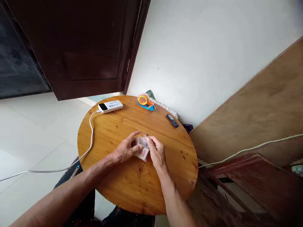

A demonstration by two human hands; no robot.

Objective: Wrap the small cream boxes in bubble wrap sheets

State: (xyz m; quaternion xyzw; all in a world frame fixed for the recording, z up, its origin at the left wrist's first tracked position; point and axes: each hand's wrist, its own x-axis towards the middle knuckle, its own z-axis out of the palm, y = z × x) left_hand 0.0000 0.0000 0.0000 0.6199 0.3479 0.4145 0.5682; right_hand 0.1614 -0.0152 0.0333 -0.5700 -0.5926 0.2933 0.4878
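Note:
A small clear plastic packet (142, 153) with red print on white lies between my hands, over the middle of the round wooden table (113, 186). My left hand (125, 148) grips it from the left, thumb pressed on its face and index finger stretched along the far side. On the right, the thumb and fingers of my right hand (156, 152) pinch its upper right edge. The plastic looks crumpled at the top; what is inside cannot be made out clearly.
Toward the table's back stand a white power bank (110, 106) with a white cable (92, 132), an orange and blue tape dispenser (145, 101) and a dark phone-like device (172, 120). A white wall (201, 56) rises behind. A dark door (90, 47) is at the back left.

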